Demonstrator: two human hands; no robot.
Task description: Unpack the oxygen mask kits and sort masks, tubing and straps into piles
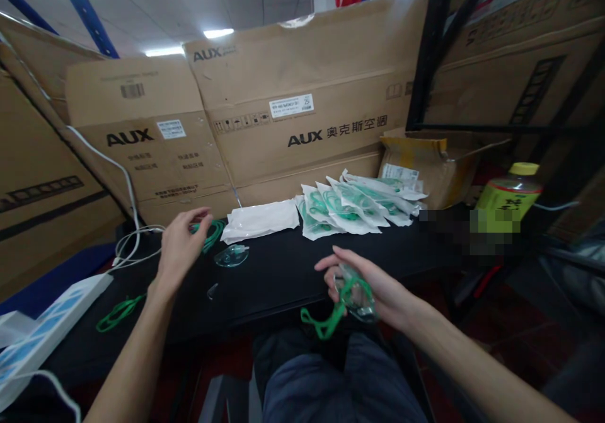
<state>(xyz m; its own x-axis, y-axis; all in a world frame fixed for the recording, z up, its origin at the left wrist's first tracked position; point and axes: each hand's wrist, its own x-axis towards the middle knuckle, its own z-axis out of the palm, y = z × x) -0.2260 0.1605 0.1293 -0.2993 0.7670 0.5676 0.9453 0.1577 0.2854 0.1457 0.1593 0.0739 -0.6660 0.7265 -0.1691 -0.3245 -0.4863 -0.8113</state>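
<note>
My right hand (368, 287) is closed around a clear plastic mask with a green strap (326, 322) that dangles below it, above my lap. My left hand (179, 243) hovers over the black table (283, 272), fingers loosely curled and empty, right next to a coil of green tubing (212, 231). A second clear mask (231, 256) lies on the table just right of that hand. A small clear piece (212, 291) lies nearer the table's front.
Several sealed packets with green parts (350, 205) and flat white bags (259, 220) lie at the back of the table. A green strap (116, 314), white cable (132, 221), power strip (51, 328), open carton (439, 164) and yellow-capped bottle (510, 199) surround them. Large AUX boxes stand behind.
</note>
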